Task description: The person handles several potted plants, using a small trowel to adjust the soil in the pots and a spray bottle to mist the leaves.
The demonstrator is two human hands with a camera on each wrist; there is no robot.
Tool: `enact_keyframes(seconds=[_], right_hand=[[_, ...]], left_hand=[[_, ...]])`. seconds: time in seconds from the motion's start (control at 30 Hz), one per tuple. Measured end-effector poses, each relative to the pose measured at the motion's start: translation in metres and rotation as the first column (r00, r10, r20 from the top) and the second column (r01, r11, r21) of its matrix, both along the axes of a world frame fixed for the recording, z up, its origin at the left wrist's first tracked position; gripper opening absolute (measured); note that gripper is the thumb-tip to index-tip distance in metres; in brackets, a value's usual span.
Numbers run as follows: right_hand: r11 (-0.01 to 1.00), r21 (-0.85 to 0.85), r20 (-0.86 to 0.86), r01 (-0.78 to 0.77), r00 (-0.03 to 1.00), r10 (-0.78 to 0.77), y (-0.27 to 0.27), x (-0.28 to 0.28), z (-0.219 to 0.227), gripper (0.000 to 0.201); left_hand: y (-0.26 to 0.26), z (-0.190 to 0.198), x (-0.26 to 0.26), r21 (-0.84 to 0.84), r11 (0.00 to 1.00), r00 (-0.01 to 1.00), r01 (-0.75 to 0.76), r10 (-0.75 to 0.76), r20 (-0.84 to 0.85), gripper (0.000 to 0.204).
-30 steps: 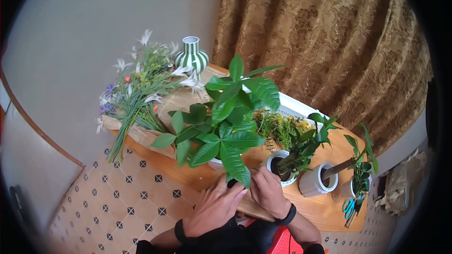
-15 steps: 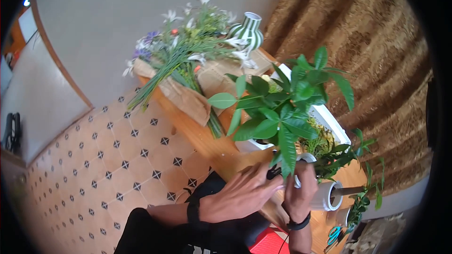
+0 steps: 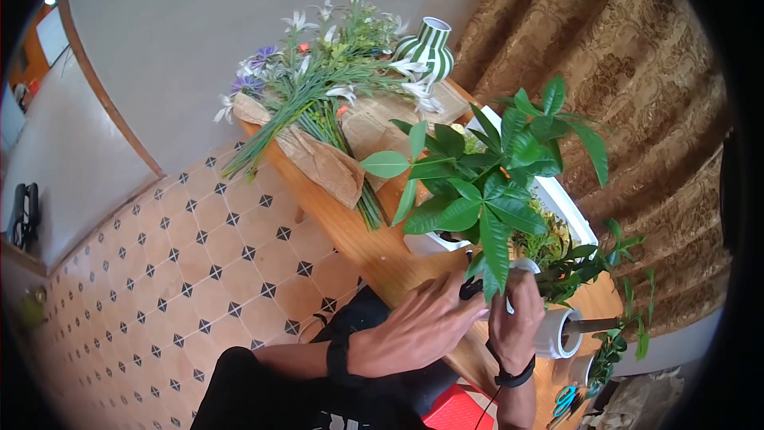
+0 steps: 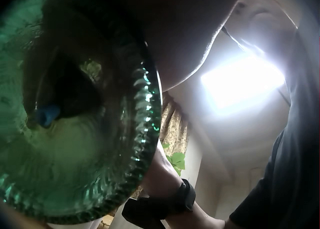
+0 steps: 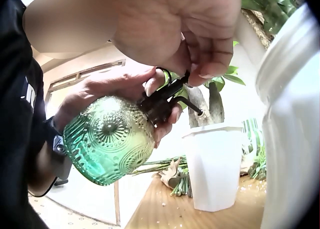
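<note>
My left hand (image 3: pixel 422 320) grips a green embossed glass spray bottle (image 5: pixel 112 139) around its neck, and the bottle lies tilted. Its black pump head (image 5: pixel 159 103) points toward the potted plants. With curled fingertips, my right hand (image 5: pixel 175 31) pinches the upper end of that black head. The bottle's round ribbed base (image 4: pixel 75 184) fills much of the left wrist view, with a blue piece showing inside. Just beyond both hands, a leafy green plant (image 3: pixel 509 191) rises from a white faceted pot (image 5: pixel 212 169); its leaves partly hide the fingers in the head view.
More white pots (image 3: pixel 551 334) with plants line the wooden table (image 3: pixel 398 275) to the right, near blue-handled scissors (image 3: pixel 564 400). Cut flowers (image 3: pixel 318 95) lie on brown paper (image 3: pixel 314 163) at the left, before a green-striped vase (image 3: pixel 428 49). A white box (image 3: pixel 565 211) stands behind.
The head view has swung, so the table and plants appear farther right and tilted. Both hands stay together at the spray bottle's pump head throughout.
</note>
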State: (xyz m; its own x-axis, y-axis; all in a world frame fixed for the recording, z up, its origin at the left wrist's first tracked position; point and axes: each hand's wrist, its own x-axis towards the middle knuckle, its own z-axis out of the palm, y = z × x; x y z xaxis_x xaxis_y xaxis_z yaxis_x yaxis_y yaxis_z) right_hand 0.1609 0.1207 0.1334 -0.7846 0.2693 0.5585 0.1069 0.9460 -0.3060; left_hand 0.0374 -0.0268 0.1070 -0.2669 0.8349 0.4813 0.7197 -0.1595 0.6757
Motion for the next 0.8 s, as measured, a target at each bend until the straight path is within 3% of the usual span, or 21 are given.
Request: enact_keyframes(seconds=[0.07,0.13,0.17,0.2,0.27,0.5,0.6,0.73,0.8], right_hand=[[0.996,0.089,-0.075,0.027,0.997,-0.02,0.004,-0.001,0.004,0.024],[0.999,-0.01,-0.068,0.045,0.997,-0.046,0.0,0.001,-0.002,0.02],[0.997,0.038,-0.101,-0.062,0.993,0.065,-0.005,-0.003,-0.009,0.022],[1.0,-0.013,-0.011,-0.005,1.0,0.004,-0.015,0.004,-0.019,0.025],[0.997,-0.062,-0.066,-0.052,0.997,0.048,-0.021,-0.003,-0.018,0.021],[0.994,-0.074,-0.08,-0.074,0.994,0.068,-0.017,-0.009,-0.021,0.019],[0.995,-0.066,-0.047,-0.072,0.997,0.068,-0.015,-0.009,-0.017,0.018],[0.998,-0.053,-0.096,-0.044,0.995,0.038,-0.015,-0.013,-0.014,0.018],[0.998,-0.053,-0.134,-0.019,0.991,0.012,-0.012,-0.016,-0.012,0.018]], left_hand=[[-0.007,0.007,0.001,-0.035,0.999,1.0,0.023,-0.023,0.002,0.018],[-0.012,0.008,-0.002,-0.07,0.997,0.999,0.043,-0.043,0.004,0.019],[-0.014,0.007,-0.003,-0.091,0.996,1.0,0.024,-0.024,-0.001,0.019],[-0.016,0.006,-0.005,-0.111,0.994,1.0,0.006,-0.006,-0.006,0.019],[-0.019,0.003,-0.011,-0.098,0.995,0.999,0.01,-0.014,-0.044,0.02],[-0.025,0.019,-0.023,-0.233,0.972,0.99,0.016,-0.048,-0.132,0.023],[-0.022,0.023,-0.024,-0.129,0.991,0.984,-0.022,-0.001,-0.178,0.016],[-0.023,0.028,-0.024,-0.144,0.989,0.983,-0.034,0.007,-0.183,0.016],[-0.027,0.031,-0.025,-0.265,0.964,0.989,-0.009,-0.03,-0.143,0.018]])
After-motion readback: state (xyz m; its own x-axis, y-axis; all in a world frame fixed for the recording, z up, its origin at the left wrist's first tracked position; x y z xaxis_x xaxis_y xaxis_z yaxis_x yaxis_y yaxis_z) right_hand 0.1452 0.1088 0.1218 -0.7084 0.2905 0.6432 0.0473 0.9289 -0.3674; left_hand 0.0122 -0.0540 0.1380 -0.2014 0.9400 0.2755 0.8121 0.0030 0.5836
